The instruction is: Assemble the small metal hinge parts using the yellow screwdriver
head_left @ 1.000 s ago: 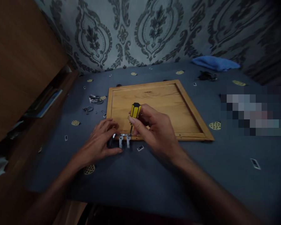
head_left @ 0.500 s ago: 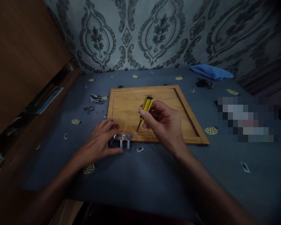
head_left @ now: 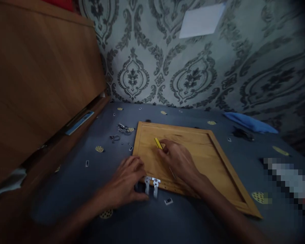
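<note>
A framed wooden panel lies flat on the cloth. At its near left corner sits a silvery metal bracket with prongs hanging over the edge. My left hand is closed around the bracket's left end, fingers above and thumb below, hiding part of it. Above the panel, my right hand grips a screwdriver. Its yellow handle points up and away to the left, and the thin shaft slants down beneath the hand toward the near edge, tip apart from the bracket.
Small metal parts lie left of the panel on the patterned blue cloth. A wooden cabinet borders the left side. Toward the back right are a blue cloth bundle and a dark object. Patterned wall rises behind.
The view has tilted up and shifted left, so everything sits lower and further right. My right hand has turned the screwdriver, its handle now tipping to the left. My left hand stays at the bracket.
</note>
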`<state>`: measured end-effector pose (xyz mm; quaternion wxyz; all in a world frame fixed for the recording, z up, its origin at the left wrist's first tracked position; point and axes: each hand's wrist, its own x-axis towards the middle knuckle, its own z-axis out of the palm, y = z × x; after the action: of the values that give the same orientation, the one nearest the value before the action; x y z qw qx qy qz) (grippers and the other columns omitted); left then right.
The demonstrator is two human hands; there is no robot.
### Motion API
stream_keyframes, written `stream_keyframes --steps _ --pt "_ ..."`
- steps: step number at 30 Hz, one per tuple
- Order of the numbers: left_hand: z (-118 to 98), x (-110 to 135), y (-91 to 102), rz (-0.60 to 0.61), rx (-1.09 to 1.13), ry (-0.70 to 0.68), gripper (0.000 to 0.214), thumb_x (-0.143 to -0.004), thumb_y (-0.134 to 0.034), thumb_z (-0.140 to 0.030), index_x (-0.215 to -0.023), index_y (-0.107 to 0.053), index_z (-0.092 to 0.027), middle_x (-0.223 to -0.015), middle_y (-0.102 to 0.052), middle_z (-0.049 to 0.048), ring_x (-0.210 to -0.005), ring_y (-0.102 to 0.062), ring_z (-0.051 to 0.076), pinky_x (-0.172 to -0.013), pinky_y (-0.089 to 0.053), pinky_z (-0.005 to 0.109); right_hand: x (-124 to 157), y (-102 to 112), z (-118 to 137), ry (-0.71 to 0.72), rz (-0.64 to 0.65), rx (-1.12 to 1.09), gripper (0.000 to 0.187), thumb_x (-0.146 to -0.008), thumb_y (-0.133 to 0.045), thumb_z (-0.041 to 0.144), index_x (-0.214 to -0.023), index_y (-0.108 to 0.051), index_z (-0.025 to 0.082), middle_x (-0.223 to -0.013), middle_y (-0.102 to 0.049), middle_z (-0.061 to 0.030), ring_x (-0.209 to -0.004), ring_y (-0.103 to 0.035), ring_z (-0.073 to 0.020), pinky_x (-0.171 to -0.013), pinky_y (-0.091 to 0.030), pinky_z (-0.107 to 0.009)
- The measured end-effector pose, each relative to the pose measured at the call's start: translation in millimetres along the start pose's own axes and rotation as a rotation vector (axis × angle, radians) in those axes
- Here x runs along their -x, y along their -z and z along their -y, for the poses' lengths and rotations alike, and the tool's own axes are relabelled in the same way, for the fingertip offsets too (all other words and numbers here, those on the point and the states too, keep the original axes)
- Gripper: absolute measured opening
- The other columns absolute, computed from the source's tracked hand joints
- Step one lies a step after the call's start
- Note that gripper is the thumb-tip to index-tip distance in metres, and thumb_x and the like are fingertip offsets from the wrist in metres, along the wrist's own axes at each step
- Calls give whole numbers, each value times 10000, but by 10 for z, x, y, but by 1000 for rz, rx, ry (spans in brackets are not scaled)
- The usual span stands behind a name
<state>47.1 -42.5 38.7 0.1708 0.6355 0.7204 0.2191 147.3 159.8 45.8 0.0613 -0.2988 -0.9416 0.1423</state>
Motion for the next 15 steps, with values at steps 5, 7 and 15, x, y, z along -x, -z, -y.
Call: stream_keyframes --steps 5,7,15 --pt "29 2 -38 -26 22 -9 448 -738 -922 -424 -1032 -684 -184 -1277 -587 100 -1329 -474 335 -1118 -453 534 -69 -89 99 1 10 115 231 -1007 -530 289 -1170 -666 197 -1051 -756 -101 -871 -699 -244 -640 -326 -308" --pt "36 3 -48 -44 22 -22 442 -743 -917 -432 -1034 -689 -190 -1255 -589 94 -1319 -478 334 -1112 -457 536 -132 -65 212 43 -24 144 234 -1013 -511 276 -1136 -688 185 -1138 -726 -126 -888 -690 -239 -654 -351 -313" --pt "28 9 -53 -55 -21 -9 461 -730 -924 -441 -1045 -683 -205 -1169 -589 76 -1199 -541 328 -1016 -516 522 -592 -226 787 378 190 103 223 -984 -550 206 -988 -773 188 -1040 -772 -104 -970 -691 -227 -729 -415 -282"
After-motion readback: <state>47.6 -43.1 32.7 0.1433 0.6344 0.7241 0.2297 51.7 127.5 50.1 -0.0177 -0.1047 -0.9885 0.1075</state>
